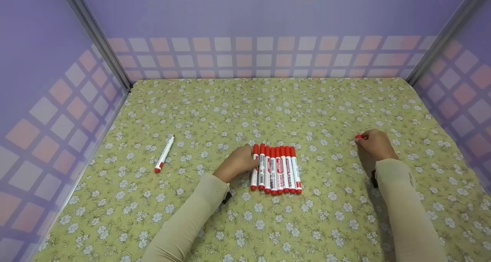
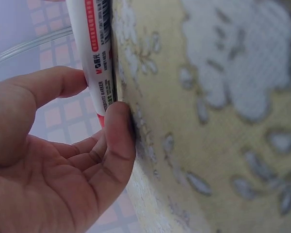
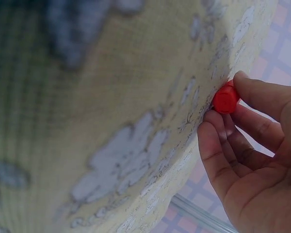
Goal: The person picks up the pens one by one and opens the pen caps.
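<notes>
In the head view my left hand [image 1: 238, 162] is at the left end of a row of red-capped whiteboard markers [image 1: 279, 172], lying side by side. It grips the leftmost marker [image 1: 254, 179]; the left wrist view shows the thumb against the white barrel [image 2: 91, 58] and a fingertip at the other side, down by the cloth. Off to the right, my right hand [image 1: 378, 143] pinches a small red marker cap [image 3: 225, 99] between thumb and fingers, low over the cloth. An uncapped marker [image 1: 165, 154] lies alone at left, its dark tip pointing away.
A yellow-green flowered cloth [image 1: 215, 116] covers the table. Purple walls with pink and white squares [image 1: 264, 56] close in the back and both sides, with grey metal posts [image 1: 98, 32] in the corners.
</notes>
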Available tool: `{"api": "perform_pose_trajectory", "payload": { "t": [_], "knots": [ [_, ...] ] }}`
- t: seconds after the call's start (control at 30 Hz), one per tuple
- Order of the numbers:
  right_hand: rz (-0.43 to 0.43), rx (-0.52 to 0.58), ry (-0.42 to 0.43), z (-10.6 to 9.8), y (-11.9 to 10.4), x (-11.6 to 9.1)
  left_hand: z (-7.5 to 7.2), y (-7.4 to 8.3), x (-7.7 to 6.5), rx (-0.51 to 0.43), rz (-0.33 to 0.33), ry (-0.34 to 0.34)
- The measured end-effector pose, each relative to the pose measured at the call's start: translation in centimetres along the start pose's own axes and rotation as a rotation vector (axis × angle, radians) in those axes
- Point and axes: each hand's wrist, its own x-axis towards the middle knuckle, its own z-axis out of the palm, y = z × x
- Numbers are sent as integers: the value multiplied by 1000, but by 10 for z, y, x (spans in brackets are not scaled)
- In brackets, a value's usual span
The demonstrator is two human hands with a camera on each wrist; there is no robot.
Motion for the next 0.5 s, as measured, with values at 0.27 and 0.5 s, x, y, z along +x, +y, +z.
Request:
{"api": "perform_pose_trajectory", "payload": {
  "t": [0.27, 0.5],
  "knots": [
    [-16, 7, -5, -2, 2, -1, 2, 3, -1, 5, 13, 21],
    [-30, 9, -2, -4, 3, -3, 2, 3, -1, -39, 26, 6]
  ]
}}
